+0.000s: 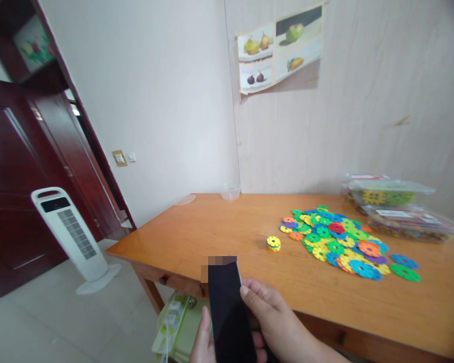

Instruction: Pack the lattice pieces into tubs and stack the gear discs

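A black smartphone (229,315) is held up in front of the table's near edge, its screen dark. My right hand (274,315) grips its right side, thumb along the edge and fingertips showing lower down. At the phone's lower left is my left hand (203,340), thumb upright and fingers partly hidden behind the phone. Beyond the phone, a small stack of yellow-topped notched discs (273,243) stands on the wooden table (196,232). Farther right lies a spread-out pile of colourful flower-shaped discs (336,237).
Clear plastic boxes (404,217) with more pieces sit at the back right. A small clear tub (230,192) and a translucent lid (185,199) lie at the back left. A white tower fan (71,234) stands on the floor. Under the table is a pale green container (191,327).
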{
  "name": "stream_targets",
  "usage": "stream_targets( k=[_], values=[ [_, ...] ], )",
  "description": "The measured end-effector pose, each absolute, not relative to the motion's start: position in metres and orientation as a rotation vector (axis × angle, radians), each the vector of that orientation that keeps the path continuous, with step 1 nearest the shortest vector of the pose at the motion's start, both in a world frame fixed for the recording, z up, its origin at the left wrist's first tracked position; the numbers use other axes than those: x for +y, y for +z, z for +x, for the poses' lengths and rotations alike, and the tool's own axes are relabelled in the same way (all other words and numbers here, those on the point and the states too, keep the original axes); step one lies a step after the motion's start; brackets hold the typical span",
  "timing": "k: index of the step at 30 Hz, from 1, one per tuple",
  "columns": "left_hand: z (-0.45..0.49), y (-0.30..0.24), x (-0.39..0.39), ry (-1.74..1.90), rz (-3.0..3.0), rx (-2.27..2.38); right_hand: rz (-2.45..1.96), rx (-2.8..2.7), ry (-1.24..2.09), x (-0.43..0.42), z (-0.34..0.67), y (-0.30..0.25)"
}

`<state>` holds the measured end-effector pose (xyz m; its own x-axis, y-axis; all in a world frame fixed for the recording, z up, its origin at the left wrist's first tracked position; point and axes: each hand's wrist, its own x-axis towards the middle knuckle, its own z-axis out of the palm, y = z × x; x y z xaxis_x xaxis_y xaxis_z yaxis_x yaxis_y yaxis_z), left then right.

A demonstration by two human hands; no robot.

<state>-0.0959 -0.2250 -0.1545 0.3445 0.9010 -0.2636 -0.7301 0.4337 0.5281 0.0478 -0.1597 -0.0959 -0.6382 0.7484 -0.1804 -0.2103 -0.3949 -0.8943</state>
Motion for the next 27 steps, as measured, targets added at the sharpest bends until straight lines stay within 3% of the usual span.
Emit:
stream_targets(
  k=[11,27],
  values=[
    [-0.08,-0.168,-0.215,1.176,0.387,0.459,-0.552,-1.07,2.273,-0.153,0.056,-0.105],
    [-0.077,-0.161,-0.213,1.191,0.367,0.477,-0.563,-1.068,2.224,-0.149,0.058,-0.113]
  ],
)
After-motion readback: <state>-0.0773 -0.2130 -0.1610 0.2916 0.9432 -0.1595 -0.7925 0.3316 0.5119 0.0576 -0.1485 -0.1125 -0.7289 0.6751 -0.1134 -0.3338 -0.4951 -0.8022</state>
